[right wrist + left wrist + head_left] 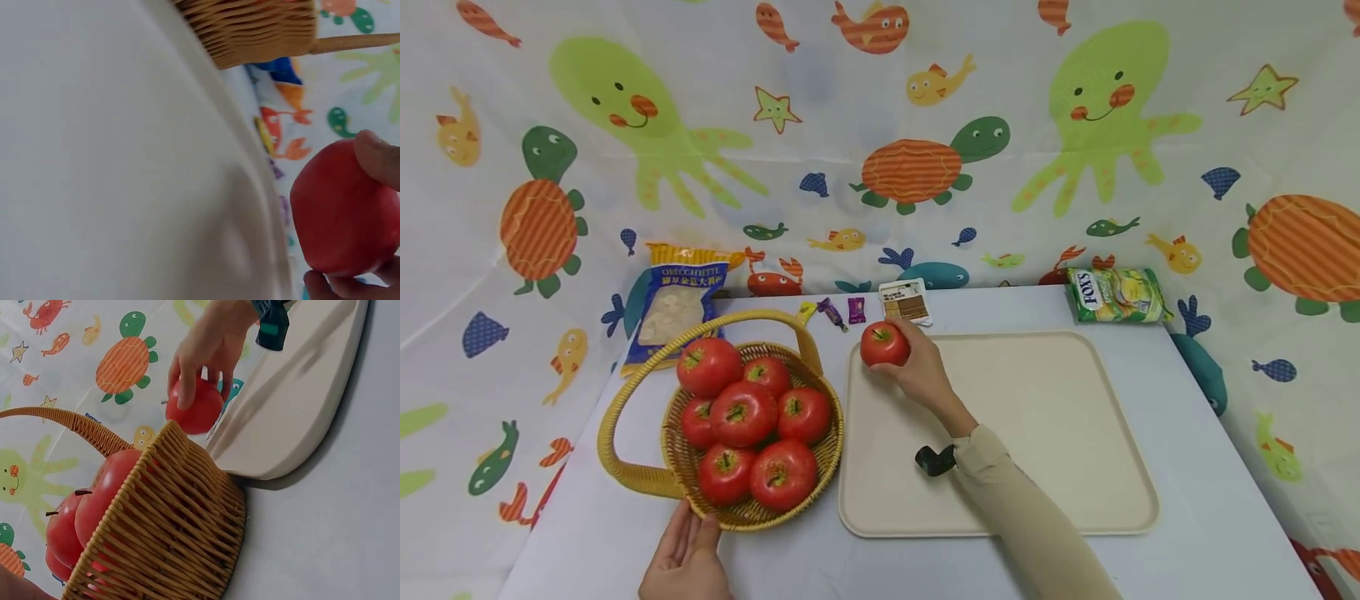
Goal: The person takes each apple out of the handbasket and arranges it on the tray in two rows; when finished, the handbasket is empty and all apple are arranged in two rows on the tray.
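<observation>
Red apple in my right hand, held over the far left corner of a beige tray, my thumb curved along its near side and my fingers bent round its far side. Beside the tray, seven more apples show in a woven basket, where my left hand touches the near rim; whether thumb and fingers pinch the wicker there, I cannot tell. The step in hand, I judge, is moving one apple between basket and tray, though which way is unclear. Either way, the next move calls for a firm hold, a path clear of the rim, and a gentle lowering before my grip loosens. My right forearm, in a tan sleeve, slants across the tray from the near side; my left reaches in low, fingertips pointing away from me.
</observation>
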Motion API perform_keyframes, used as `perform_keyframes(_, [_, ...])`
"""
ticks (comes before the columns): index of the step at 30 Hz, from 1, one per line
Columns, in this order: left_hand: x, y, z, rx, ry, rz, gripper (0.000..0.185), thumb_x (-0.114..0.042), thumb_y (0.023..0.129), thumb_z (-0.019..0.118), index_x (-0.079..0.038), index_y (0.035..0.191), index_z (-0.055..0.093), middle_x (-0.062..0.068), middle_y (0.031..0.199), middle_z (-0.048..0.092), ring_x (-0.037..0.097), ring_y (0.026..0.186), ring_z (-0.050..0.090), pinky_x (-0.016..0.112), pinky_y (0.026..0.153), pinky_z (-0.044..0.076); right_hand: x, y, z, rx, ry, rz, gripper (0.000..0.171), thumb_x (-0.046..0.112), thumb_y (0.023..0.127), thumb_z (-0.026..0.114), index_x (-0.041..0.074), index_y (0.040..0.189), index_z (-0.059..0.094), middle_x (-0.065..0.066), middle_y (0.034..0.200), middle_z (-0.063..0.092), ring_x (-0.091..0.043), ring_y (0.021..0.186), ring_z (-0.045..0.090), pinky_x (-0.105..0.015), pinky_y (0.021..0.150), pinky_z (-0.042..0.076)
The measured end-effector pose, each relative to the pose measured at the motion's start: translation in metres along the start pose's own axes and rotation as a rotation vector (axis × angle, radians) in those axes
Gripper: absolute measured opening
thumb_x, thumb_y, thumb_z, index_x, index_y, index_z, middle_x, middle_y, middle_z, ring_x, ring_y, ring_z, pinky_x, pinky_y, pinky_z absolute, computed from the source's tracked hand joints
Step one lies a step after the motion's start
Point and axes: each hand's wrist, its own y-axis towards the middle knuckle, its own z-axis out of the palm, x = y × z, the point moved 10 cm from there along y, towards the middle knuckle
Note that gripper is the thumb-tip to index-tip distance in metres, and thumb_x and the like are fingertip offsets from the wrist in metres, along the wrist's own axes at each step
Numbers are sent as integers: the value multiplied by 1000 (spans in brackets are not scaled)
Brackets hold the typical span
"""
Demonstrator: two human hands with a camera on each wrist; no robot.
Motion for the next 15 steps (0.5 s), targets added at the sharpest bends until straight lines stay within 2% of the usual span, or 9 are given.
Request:
perform_keyframes(6, [1, 1, -1, -6, -21, 19, 59, -1, 96, 67, -11, 152, 49, 13, 149, 51, 28, 135, 52, 5, 78, 50, -8, 9, 24, 22, -30, -15, 75, 8, 80, 87, 6, 146, 51, -15, 146, 54, -34, 131, 52, -50, 112, 47])
perform_keyframes(15, [-5, 4, 0, 4, -54, 52, 59, 6, 94, 64, -8, 150, 51, 16, 147, 52, 27, 135, 52, 7, 80, 51, -9, 15, 35, 9, -20, -63, 77, 8, 80, 87, 2, 146, 49, -18, 145, 53, -35, 132, 50, -51, 113, 45])
